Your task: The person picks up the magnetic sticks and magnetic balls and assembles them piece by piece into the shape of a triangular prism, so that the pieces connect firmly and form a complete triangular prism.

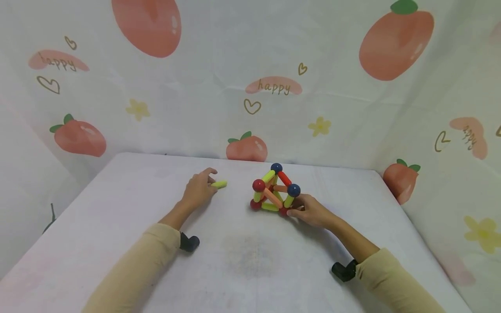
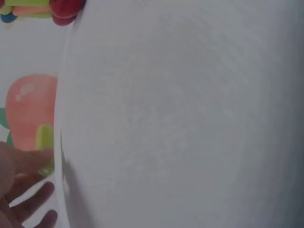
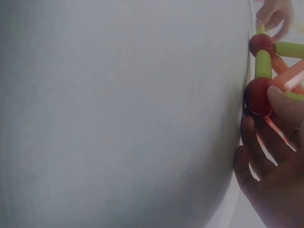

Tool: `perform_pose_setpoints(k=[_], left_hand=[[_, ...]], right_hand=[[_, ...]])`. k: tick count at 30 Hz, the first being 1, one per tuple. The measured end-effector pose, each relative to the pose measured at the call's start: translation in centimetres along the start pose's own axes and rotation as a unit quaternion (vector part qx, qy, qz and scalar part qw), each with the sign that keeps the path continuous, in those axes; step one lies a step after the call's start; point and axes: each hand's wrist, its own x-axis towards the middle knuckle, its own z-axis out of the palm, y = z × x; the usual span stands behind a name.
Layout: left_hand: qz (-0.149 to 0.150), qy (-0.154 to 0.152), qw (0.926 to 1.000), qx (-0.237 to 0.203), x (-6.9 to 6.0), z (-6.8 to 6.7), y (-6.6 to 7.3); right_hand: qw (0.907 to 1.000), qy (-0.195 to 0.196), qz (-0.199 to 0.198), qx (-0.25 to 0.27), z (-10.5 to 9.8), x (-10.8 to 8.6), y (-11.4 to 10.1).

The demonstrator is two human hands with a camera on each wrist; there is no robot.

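A frame of colored rods and balls (image 1: 272, 203) stands on the table right of center, with red and blue balls joined by yellow-green, orange and red rods. My right hand (image 1: 311, 210) holds its lower right corner, the thumb lying against a red ball (image 3: 259, 97). Left of the frame and apart from it, my left hand (image 1: 198, 189) pinches a loose yellow-green rod (image 1: 219, 184) between thumb and finger. The same rod (image 2: 45, 137) shows at the left edge of the left wrist view, partly covered by the fingers. The frame's far lower corner is partly hidden behind its rods.
Under both hands is a white-covered table (image 1: 250, 261) with a faint brownish patch near its middle. A cloth backdrop (image 1: 203, 108) printed with fruit, hearts and flowers hangs behind the far edge. Dark wrist devices (image 1: 189, 243) sit at both sleeve cuffs. A thin dark cord (image 1: 52, 217) lies at the left edge.
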Motion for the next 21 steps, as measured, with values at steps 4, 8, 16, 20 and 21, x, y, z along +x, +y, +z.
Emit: perform_pose_setpoints(k=[4,8,16,20,21], left_hand=[[0.063,0.042,0.9959,-0.051,0.1,-0.1,1.2],[0.148,0.083,0.9816,-0.087,-0.3,0.0,4.3],[0.273,0.082,0.9577,-0.039,-2.0,1.4,10.7],[0.294,0.079,0.9523,0.013,-2.4,2.7,12.0],[0.295,0.078,0.9520,0.022,-2.4,3.0,12.2]], right_hand=[[1.0000,0.004,-0.002,0.005,0.1,0.0,0.0],[1.0000,0.006,-0.004,0.005,0.1,0.0,0.2],[0.9995,0.009,-0.031,0.003,0.2,0.0,0.4],[0.9997,0.005,-0.023,0.000,0.2,0.1,0.5],[0.9998,0.004,-0.020,-0.002,0.2,0.1,0.6]])
